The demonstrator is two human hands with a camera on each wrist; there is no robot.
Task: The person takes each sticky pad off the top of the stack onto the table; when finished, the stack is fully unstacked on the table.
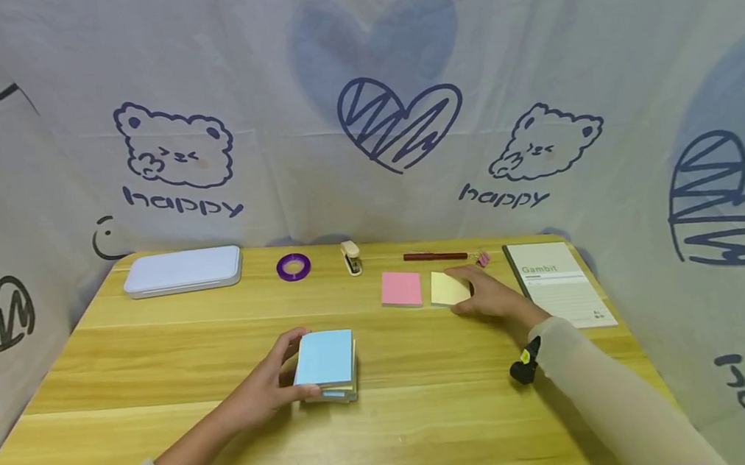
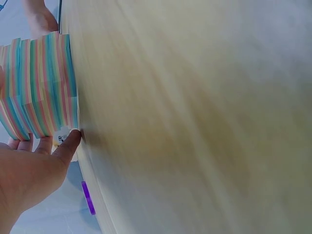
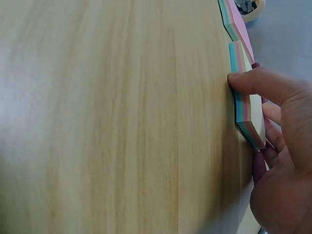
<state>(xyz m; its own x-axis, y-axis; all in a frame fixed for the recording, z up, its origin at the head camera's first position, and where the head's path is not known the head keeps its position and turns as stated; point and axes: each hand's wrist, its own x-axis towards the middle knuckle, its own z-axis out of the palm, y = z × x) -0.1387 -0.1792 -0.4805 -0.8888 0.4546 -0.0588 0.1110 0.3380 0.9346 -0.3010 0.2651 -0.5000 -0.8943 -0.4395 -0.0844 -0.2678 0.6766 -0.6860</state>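
My left hand point(image 1: 260, 388) grips a tall stack of sticky note pads point(image 1: 325, 358) by its left side, thumb at the near edge and fingers behind. A blue sheet tops the stack; its striped blue, pink, green and yellow sides show in the left wrist view. Farther back on the right, my right hand point(image 1: 493, 297) pinches a yellow-topped sticky note pad point(image 1: 446, 290) that lies on the table. In the right wrist view the thumb point(image 3: 256, 84) presses the pad's near edge, with the other fingers partly hidden behind it. A pink-topped sticky note pad point(image 1: 401, 289) lies just left of it.
Along the back of the wooden table point(image 1: 158, 369) are a white case point(image 1: 183, 270), a purple tape roll point(image 1: 293, 267), a small stapler point(image 1: 351, 258) and a dark red pen point(image 1: 434, 256). A notebook point(image 1: 563, 286) lies at the right edge. Printed cloth hangs behind.
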